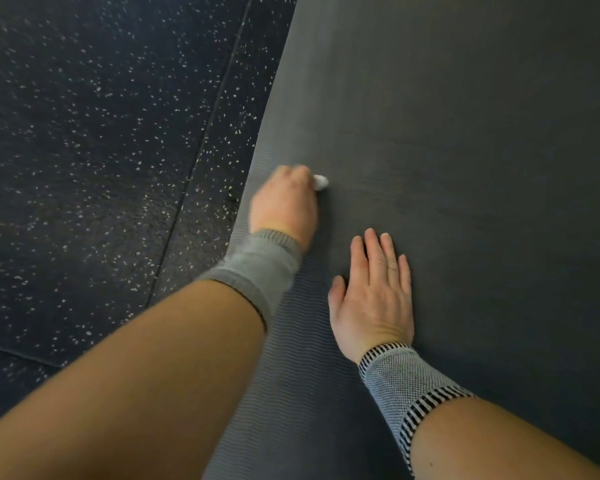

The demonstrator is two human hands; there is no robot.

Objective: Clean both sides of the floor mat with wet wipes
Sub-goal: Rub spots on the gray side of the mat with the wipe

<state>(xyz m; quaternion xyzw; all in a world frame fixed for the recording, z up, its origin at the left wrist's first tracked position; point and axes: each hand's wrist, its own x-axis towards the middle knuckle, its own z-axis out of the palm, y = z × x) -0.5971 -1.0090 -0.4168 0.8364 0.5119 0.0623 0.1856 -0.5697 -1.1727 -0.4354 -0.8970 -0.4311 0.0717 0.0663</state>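
A dark grey ribbed floor mat (465,133) lies flat and fills the right half of the view. My left hand (284,202) is on the mat close to its left edge, fingers curled round a small white wet wipe (321,181) that peeks out at the fingertips and touches the mat. Nearer to me, my right hand (374,292) lies flat on the mat with straight fingers, palm down. Both wrists wear grey knitted bands.
Left of the mat lies dark rubber flooring (101,150) with white specks. A seam (201,143) between floor tiles runs roughly parallel to the mat's left edge (257,154).
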